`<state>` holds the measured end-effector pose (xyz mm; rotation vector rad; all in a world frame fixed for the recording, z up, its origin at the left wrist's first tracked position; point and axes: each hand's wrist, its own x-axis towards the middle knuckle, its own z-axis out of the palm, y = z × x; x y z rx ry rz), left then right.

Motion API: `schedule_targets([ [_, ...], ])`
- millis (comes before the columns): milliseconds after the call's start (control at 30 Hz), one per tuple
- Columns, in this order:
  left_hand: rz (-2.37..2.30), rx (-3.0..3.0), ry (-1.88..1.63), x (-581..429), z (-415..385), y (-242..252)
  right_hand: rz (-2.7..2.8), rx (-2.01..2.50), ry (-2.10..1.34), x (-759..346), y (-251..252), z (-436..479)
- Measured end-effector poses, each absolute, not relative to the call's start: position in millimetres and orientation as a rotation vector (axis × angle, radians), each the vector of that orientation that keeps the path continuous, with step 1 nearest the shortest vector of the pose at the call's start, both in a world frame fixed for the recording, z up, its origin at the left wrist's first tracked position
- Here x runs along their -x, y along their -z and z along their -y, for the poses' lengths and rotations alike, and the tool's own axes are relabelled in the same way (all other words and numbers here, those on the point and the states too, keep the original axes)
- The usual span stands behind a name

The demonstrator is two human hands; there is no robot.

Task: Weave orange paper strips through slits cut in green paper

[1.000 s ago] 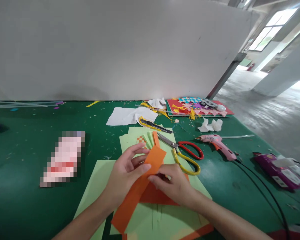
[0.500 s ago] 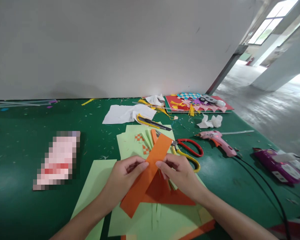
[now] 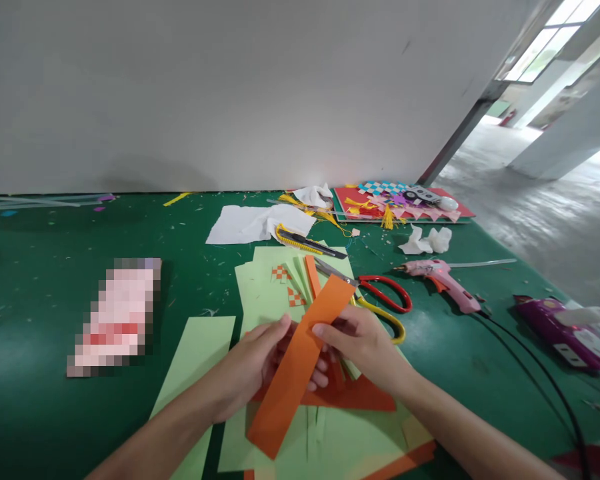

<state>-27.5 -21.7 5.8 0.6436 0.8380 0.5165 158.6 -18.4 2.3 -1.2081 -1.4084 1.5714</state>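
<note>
An orange paper strip point(image 3: 300, 367) slants across the middle, over the stacked paper. My right hand point(image 3: 363, 340) pinches its right edge, thumb on the front face. Behind the strip is my left hand point(image 3: 260, 360), thumb raised beside the left edge and fingertips showing past the right edge; it looks open and supports the strip at most. Beneath both hands lie a darker orange paper piece point(image 3: 350, 399), several narrow green strips point(image 3: 301, 273) and light green sheets point(image 3: 265, 293). Small orange-and-white checkered pieces point(image 3: 295, 297) rest on the sheets. Scissors point(image 3: 386, 293) with red and yellow handles lie beyond my right hand.
A yellow-black utility knife point(image 3: 310, 241) lies near white paper point(image 3: 240, 225). To the right are a pink glue gun point(image 3: 445, 283) with its cord, crumpled tissue point(image 3: 425, 240) and a purple power strip point(image 3: 565, 327). A blurred pink item point(image 3: 120, 307) is at left; a wall point(image 3: 205, 100) stands behind.
My left thumb has come off the strip's face, and the left fingers have slid behind it. The right hand keeps its pinch. The view has shifted slightly.
</note>
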Motion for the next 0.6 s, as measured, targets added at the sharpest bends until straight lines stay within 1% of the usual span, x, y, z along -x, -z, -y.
schedule_targets([
  [133,-0.761,-0.67,-0.488,30,22,-4,1.39,1.284,-1.466,-159,-1,19],
  [400,-0.768,-0.745,-0.427,35,20,-1,1.229,0.993,-1.858,-167,4,17],
  [600,-0.728,-0.714,-0.34,36,20,-2,1.225,0.951,-1.964,-172,9,18],
])
